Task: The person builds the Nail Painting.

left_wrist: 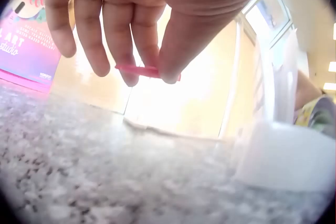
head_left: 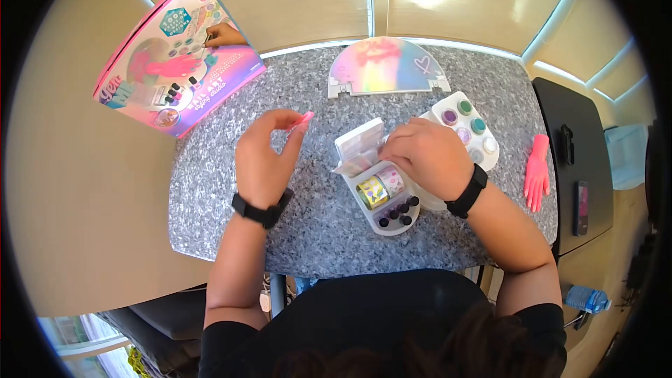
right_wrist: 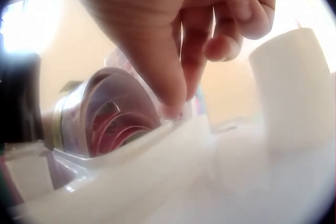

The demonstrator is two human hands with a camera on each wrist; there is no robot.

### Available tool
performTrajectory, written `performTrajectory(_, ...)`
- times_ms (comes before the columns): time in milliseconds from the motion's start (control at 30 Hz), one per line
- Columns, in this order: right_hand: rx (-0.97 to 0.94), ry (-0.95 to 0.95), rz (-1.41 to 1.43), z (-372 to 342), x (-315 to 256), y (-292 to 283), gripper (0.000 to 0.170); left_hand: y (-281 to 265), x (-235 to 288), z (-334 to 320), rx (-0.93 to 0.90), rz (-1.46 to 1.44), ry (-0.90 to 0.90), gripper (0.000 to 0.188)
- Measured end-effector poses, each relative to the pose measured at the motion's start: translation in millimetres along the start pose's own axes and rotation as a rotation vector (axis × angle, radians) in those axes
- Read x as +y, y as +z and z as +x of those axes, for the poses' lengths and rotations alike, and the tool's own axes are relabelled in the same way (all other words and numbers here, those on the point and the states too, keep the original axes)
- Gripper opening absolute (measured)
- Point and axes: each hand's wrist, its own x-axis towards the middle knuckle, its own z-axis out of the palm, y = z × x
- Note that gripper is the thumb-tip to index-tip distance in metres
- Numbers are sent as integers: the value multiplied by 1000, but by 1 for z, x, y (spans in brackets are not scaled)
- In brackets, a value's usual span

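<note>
Between thumb and fingertips, my left hand pinches a small, thin pink piece, held above the speckled table. My right hand reaches down into a white organizer, thumb and forefinger close together beside its upright white flap. Whether these fingertips hold something I cannot tell. Just below them in the organizer lie a yellow patterned tape roll and a pink-and-white one. Several small black-capped bottles stand at its near end. Part of the organizer is hidden under the right hand.
A white tray with several colored pots lies beyond the right hand. At the table's right edge rests a pink model hand. A half-round holographic panel lies at the back, and a nail art box stands at back left.
</note>
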Motion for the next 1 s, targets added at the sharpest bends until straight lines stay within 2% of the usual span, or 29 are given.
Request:
performTrajectory(33, 22, -2, -19, -1, -3, -4, 8, -3, 12, -6, 112, -41, 65, 16)
performTrajectory(67, 43, -3, -39, -2, -7, -9, 10, -7, 25, -13, 109, -42, 66, 16)
performTrajectory(100, 43, -1, -39, -1, -14, -15, 10, -11, 37, -21, 154, -48, 191, 18)
performTrajectory(133, 151, 1, 83, 1, -24, -22, 11, -14, 49, -27, 199, -55, 313, 21)
performTrajectory(167, 256, 3, 206, 0, -34, -30, 14, -16, 62, -32, 199, -57, 309, 21)
performTrajectory(200, 250, 4, 205, -4, -43, -40, 14, -18, 74, -36, 107, -28, 390, 23)
performTrajectory(233, 224, 61, 329, -8, -54, -50, 19, -17, 82, -40, 15, 1, 471, 25)
performTrajectory(267, 200, 117, 453, -10, -59, -55, 24, -12, 85, -44, 18, -1, 469, 25)
performTrajectory(300, 302, -26, 478, -13, -54, -44, 29, -7, 88, -48, 52, -13, 491, 26)
performTrajectory(367, 322, -38, 521, -18, -50, -39, 28, 1, 85, -50, 120, -16, 520, 32)
performTrajectory(433, 343, -50, 563, -23, -51, -44, 27, 4, 88, -51, 112, -46, 504, 32)
performTrajectory(500, 244, 47, 617, -25, -56, -54, 23, 7, 87, -53, 106, -74, 488, 32)
performTrajectory(600, 231, 14, 673, -26, -48, -50, 23, 7, 87, -62, 45, -22, 517, 39)
performTrajectory(633, 231, 12, 675, -26, -46, -51, 23, 5, 89, -64, 22, 21, 479, 48)
performTrajectory(667, 209, 87, 685, -26, -43, -52, 22, 4, 90, -65, -1, 63, 442, 57)
performTrajectory(700, 187, 161, 695, -26, -40, -54, 21, 3, 87, -68, 0, 65, 446, 57)
performTrajectory(733, 189, 159, 694, -26, -33, -53, 21, 2, 80, -73, 13, 18, 383, 63)
performTrajectory(767, 182, 237, 590, -26, -23, -51, 18, 1, 73, -77, 26, -29, 321, 68)
performTrajectory(800, 177, 314, 484, -25, -14, -49, 15, 0, 66, -80, 27, -28, 324, 68)
performTrajectory(867, 154, 312, 490, -20, 1, -39, 14, 0, 54, -87, 38, -111, 207, 61)
performTrajectory(933, 137, 232, 400, -16, 9, -25, 14, 6, 47, -94, 39, -177, 154, 54)
performTrajectory(1000, 139, 268, 381, -10, 4, -20, 11, 9, 40, -98, 46, -241, 102, 49)
